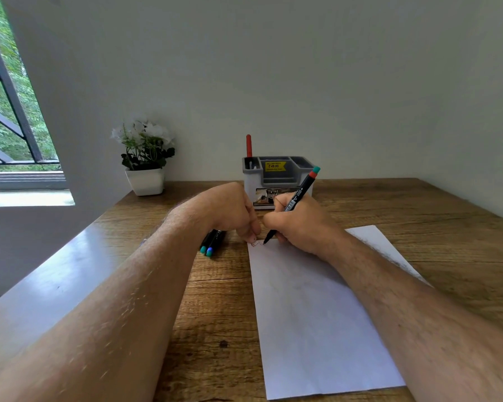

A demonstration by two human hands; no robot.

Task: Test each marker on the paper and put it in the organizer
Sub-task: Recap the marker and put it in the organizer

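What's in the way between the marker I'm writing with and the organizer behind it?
Nothing visible. The right hand holds the marker with its tip on the paper, and the organizer stands just behind it. The left hand sits to the side, and the red marker fills only the organizer's left corner.

Soft daylight came from the window [15,111] left of the left hand [233,210] — glare washed the table [58,274] edge beneath that forearm. Forearms were blurred near the lens; wide-angle bending showed at the frame edges.

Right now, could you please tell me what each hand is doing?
Left hand: fingers curled, fingertips pressing the paper.
Right hand: gripping the marker, tip on paper.
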